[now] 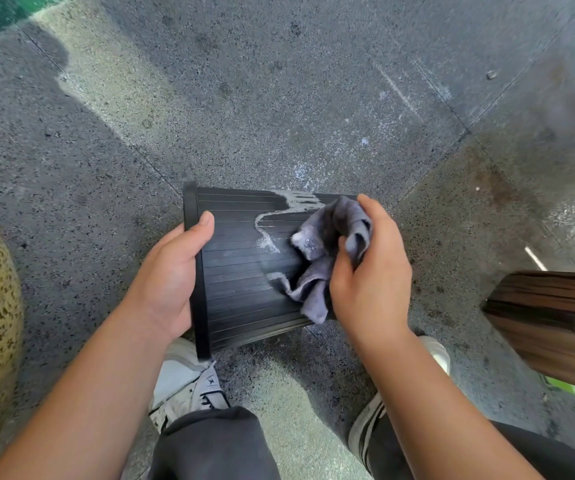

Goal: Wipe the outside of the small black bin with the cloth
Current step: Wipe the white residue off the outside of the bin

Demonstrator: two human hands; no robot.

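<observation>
The small black bin [244, 271] lies on its side, held up above the speckled floor [279, 98], rim to the left. The left hand [168, 275] has its grip closed around that rim, thumb over the ribbed wall. The right hand [369, 271] clutches the bunched grey cloth [324, 251], pressing it to the wall beside a pale foamy streak [272, 220]. Two white shoes [189, 379] stand below.

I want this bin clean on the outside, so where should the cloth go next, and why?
Probably sweep the cloth in the right hand up and left over the pale foamy streak on the bin's ribbed side. That streak sits just beyond the cloth, unwiped, while the left hand grips the rim.
</observation>
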